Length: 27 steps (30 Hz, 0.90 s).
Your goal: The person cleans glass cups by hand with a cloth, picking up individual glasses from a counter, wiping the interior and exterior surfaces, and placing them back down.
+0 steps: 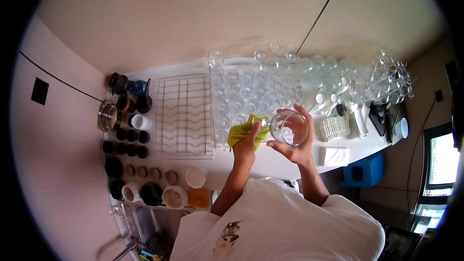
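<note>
In my right hand [302, 141] is a clear stemmed glass [289, 129], its round bowl between thumb and fingers, its rim facing the camera. My left hand [247, 143] grips a yellow-green cloth [239, 133], which is wrapped about the glass's foot end at the left. The glass is held sideways above the front of the white counter [275, 168]. Rows of clear drinking glasses [246, 88] stand just beyond my hands. Part of the foot is hidden by the cloth and my left thumb.
Left of the glasses lies a wire rack [184, 116]. Dark cups [131, 135] and bowls [175, 197] line the far left, by a metal sink [159, 221]. To the right are white pitchers [319, 100], stacked white dishes [334, 128], napkins [335, 156] and a blue stool [363, 170].
</note>
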{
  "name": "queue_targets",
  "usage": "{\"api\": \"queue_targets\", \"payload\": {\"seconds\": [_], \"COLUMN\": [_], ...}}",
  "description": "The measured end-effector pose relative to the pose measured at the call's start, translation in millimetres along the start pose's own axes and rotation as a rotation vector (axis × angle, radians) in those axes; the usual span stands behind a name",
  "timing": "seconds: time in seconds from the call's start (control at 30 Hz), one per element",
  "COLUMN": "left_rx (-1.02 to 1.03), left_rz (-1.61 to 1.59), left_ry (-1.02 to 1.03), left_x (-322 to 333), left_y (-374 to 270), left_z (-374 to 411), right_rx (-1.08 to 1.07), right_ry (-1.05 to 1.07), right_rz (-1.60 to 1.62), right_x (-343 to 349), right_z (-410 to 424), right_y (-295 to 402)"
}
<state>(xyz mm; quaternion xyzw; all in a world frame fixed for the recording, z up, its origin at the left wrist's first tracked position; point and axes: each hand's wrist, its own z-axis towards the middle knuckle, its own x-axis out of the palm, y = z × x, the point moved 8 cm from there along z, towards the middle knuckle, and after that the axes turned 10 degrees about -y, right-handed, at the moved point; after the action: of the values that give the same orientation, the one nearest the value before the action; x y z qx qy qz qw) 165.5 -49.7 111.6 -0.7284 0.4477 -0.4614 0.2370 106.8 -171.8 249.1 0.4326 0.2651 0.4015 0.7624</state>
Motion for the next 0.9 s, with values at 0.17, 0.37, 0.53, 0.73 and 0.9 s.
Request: {"api": "queue_targets", "payload": {"seconds": [0.17, 0.37, 0.53, 0.73, 0.9], "left_rx": [0.010, -0.189, -0.310, -0.310, -0.344], "left_rz": [-0.014, -0.314, -0.416, -0.509, -0.569], "left_ry": [-0.036, -0.156, 0.145, 0.088, 0.028], "left_x": [-6, -24, -17, -42, -55], "left_y": [4, 19, -6, -18, -16], "left_z": [9, 16, 14, 15, 12], "right_rx": [0.204, 0.383, 0.207, 0.159, -0.004], "right_ry": [-0.171, -0.133, -0.072, 0.122, 0.145], "right_rz": [-0.113, -0.332, -0.591, -0.875, -0.883], "right_x": [-6, -10, 18, 60, 89], "right_z": [11, 61, 133, 207, 236], "right_y": [-5, -28, -51, -80, -136]}}
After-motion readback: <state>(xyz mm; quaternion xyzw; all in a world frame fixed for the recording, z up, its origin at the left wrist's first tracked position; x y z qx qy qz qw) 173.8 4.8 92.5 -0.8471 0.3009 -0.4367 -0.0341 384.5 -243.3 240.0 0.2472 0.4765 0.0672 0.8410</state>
